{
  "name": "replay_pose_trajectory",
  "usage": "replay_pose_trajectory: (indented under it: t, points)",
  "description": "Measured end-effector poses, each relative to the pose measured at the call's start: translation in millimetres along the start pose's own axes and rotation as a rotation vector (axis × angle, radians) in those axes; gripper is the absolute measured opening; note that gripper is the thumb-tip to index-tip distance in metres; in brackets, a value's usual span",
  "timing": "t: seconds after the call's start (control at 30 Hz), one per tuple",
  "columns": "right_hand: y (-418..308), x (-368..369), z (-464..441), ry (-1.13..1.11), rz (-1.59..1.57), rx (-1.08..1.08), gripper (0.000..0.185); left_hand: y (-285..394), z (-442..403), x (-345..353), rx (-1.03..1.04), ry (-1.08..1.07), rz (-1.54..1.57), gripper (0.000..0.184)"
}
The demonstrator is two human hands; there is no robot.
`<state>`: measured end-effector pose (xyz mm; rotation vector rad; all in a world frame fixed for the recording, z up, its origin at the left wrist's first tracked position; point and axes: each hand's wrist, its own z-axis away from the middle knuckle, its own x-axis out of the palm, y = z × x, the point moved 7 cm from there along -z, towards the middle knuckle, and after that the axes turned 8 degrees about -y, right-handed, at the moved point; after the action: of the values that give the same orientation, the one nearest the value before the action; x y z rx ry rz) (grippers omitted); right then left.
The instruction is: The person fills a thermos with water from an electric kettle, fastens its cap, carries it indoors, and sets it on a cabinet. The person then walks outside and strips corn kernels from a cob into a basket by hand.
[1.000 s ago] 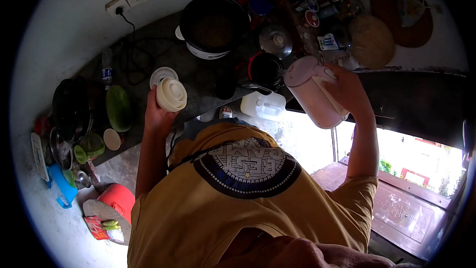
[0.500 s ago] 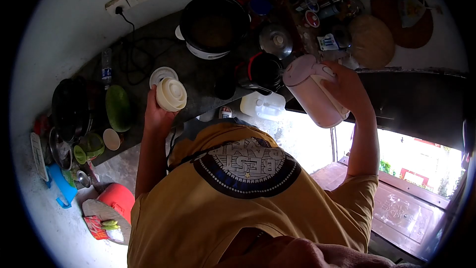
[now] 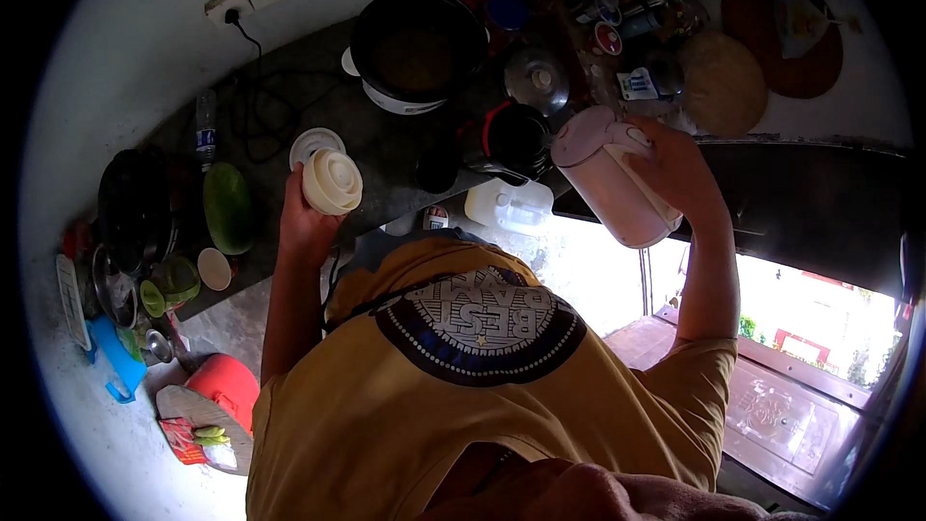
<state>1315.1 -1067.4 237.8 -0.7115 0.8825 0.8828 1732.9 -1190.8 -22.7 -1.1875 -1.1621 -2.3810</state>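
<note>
My left hand (image 3: pixel 309 232) is closed round a cream-coloured round lid (image 3: pixel 334 181) with raised rings, above the counter's front edge. Just behind that lid is a white round disc (image 3: pixel 311 143); whether my fingers also touch it I cannot tell. The fingers of my right hand (image 3: pixel 675 169) are wrapped round the handle of a pink electric kettle (image 3: pixel 617 183). Its spout is tilted down to the left, at the mouth of a dark, red-rimmed jug (image 3: pixel 514 140). A faint clear stream seems to show at the spout. Beside the jug lies a glass pot lid (image 3: pixel 536 82).
A black-lined cooker (image 3: pixel 415 48) with brownish contents stands at the back. Jars and packets (image 3: pixel 617 24) crowd the right rear. A water bottle (image 3: pixel 205 130), green oblong object (image 3: pixel 228 209) and paper cup (image 3: pixel 215 269) are at left. Below sits a translucent jerrycan (image 3: pixel 511 205).
Almost nothing differs. Both hands keep their places, the kettle stays tilted at the jug, and the view has shifted very slightly.
</note>
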Motion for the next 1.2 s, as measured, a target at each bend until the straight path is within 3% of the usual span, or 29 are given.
replay_pose_trajectory:
  t: [0.13,0.23,0.33,0.43,0.63,0.93,1.03,1.2]
  points:
    - [0,0,-2,0.012,0.027,-0.015,0.053,10,5,13,0.089,0.003,-0.397,0.041]
    - [-3,-1,-1,0.016,0.025,-0.042,0.053,11,6,12,0.11,0.014,-0.502,0.042]
    - [-6,-2,-2,-0.009,0.02,-0.013,0.054,8,3,5,0.052,0.019,-0.299,0.047]
    - [-7,-2,-4,-0.013,0.037,-0.014,0.055,10,4,2,0.119,0.02,-0.62,0.053]
    - [-6,-3,-5,-0.017,0.034,-0.022,0.054,12,3,6,0.07,0.031,-0.453,0.06]
    - [-13,-6,-5,-0.042,0.044,-0.011,0.053,13,1,0,0.176,0.003,-0.726,0.058]
    - [-19,-9,-4,-0.051,0.035,-0.011,0.053,12,2,5,0.122,0.019,-0.488,0.05]
    - [-20,-10,-6,-0.049,0.037,0.001,0.055,13,3,4,0.092,0.037,-0.414,0.04]
